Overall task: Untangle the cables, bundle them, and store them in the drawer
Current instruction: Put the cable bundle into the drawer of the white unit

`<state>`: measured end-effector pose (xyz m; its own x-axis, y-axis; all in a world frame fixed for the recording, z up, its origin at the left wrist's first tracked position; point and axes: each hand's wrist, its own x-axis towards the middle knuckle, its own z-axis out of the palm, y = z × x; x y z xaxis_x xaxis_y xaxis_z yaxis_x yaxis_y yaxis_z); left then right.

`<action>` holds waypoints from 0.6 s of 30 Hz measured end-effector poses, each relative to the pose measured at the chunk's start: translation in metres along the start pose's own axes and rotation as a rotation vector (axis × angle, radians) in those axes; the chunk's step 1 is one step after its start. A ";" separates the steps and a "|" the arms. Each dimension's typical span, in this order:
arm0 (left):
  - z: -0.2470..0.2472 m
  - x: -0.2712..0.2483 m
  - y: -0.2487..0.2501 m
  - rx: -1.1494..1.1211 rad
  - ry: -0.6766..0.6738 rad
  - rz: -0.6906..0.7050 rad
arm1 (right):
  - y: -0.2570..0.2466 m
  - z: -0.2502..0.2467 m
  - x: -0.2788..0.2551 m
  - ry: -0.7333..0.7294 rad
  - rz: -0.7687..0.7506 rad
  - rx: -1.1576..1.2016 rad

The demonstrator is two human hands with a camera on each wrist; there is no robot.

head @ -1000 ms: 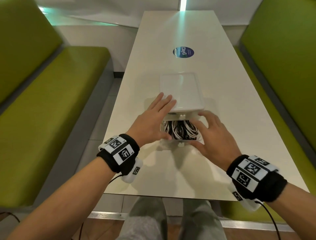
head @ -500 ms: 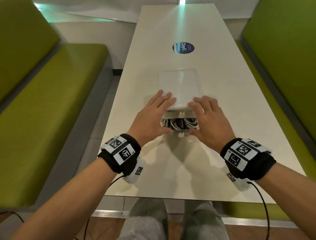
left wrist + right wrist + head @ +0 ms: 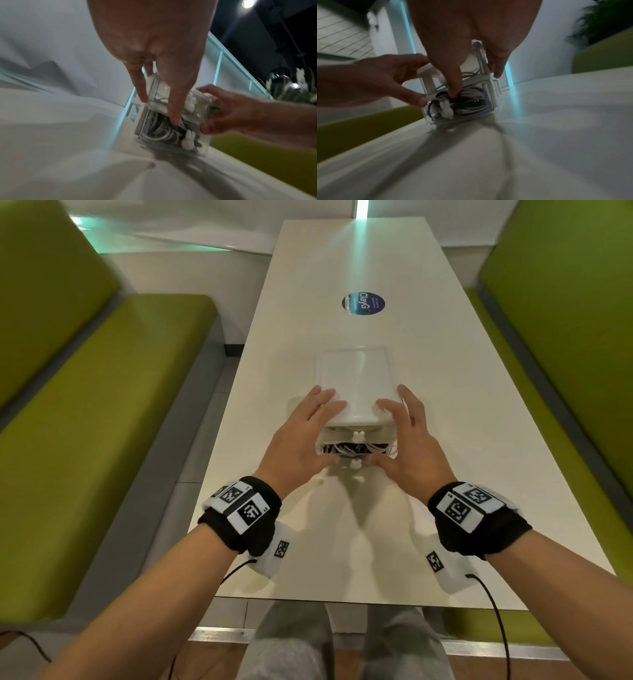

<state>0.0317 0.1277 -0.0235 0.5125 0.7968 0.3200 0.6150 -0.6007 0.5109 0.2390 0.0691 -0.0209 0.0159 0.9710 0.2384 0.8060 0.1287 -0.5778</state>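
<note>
One white table (image 3: pixel 445 412) carries one small clear drawer unit (image 3: pixel 356 378) with two drawers, each with one white rabbit-shaped knob, and one round blue sticker (image 3: pixel 363 303), flanked by two green benches and two hands.

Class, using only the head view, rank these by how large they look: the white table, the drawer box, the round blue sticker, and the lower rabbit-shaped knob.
Largest to smallest:
1. white table
2. drawer box
3. round blue sticker, though it lies farther from the camera, so it looks smaller than it would up close
4. lower rabbit-shaped knob
</note>
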 end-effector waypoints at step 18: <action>0.015 -0.001 0.003 -0.267 0.077 -0.427 | 0.009 0.004 0.003 0.035 0.321 0.332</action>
<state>0.0421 0.1243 -0.0343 0.1971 0.9761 0.0910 0.5800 -0.1909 0.7919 0.2435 0.0744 -0.0286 0.2585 0.9656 0.0293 0.5236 -0.1145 -0.8442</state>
